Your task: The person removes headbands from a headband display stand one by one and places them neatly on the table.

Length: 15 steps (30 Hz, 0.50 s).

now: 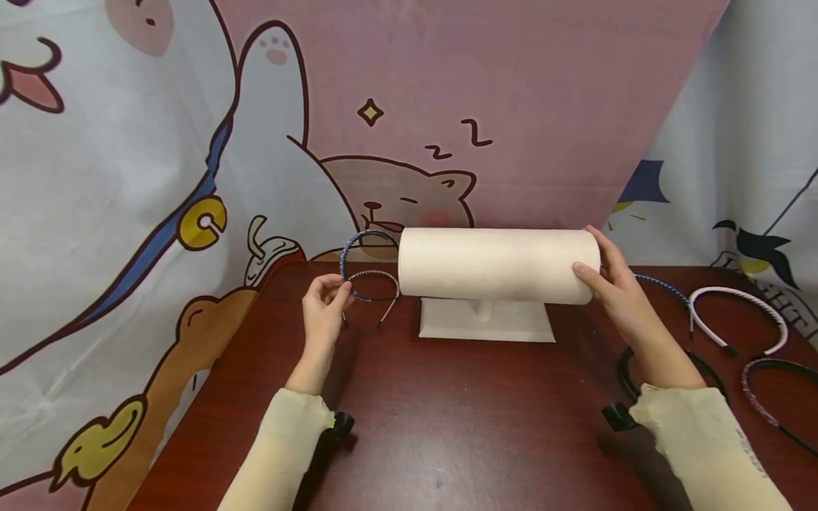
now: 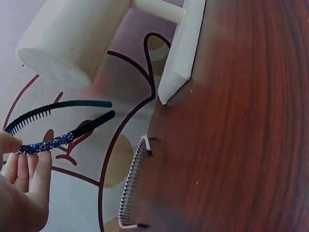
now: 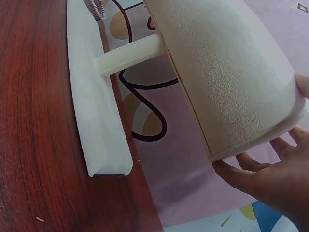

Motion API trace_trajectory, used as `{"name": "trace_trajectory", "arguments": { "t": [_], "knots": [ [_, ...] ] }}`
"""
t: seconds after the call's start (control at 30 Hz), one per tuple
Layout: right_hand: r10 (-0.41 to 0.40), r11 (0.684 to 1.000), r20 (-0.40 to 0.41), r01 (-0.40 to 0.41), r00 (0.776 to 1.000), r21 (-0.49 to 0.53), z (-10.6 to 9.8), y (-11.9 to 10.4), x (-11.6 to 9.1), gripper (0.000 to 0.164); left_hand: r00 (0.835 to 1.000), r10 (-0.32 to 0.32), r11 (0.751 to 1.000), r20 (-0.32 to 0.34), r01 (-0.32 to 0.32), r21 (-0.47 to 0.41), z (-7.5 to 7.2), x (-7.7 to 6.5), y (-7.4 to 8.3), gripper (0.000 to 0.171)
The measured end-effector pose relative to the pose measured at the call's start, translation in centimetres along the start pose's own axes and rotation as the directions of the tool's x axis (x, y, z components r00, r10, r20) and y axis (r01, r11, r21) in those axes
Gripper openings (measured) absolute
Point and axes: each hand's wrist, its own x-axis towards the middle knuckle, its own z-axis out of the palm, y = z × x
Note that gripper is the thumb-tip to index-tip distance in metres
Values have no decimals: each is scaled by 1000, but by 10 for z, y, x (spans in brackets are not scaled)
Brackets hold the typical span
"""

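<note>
My left hand [image 1: 324, 305] pinches a sparkly blue headband [image 1: 346, 259] between thumb and fingers, just left of the cylinder. In the left wrist view, this headband [image 2: 47, 145] shows inner comb teeth and dark tips that point toward the cylinder's end. The off-white padded display cylinder [image 1: 498, 262] lies level on a short post over a rectangular base [image 1: 447, 326]. At its right end my right hand [image 1: 616, 291] grips the rim, with the thumb on the front and fingers around the edge. A pale pink toothed headband [image 2: 129, 188] stands on the table near the left hand.
On the right side of the dark red table [image 1: 434, 433] lie a blue headband [image 1: 667, 285], a white one [image 1: 744, 291], a black one [image 1: 628, 376] and a purplish one [image 1: 754, 397]. A cartoon-printed curtain [image 1: 543, 106] hangs right behind the table.
</note>
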Motion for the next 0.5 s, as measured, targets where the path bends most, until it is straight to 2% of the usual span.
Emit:
{"name": "trace_trajectory", "arguments": {
  "t": [0.37,0.5],
  "knots": [
    [-3,1000,-4,3,1000,2,0,1,1,68,1000,-22,998,-15,23,63,-20,7,0,24],
    [-5,1000,-6,5,1000,-5,0,1,1,68,1000,-28,994,-14,29,107,-29,8,2,20]
  ]
}}
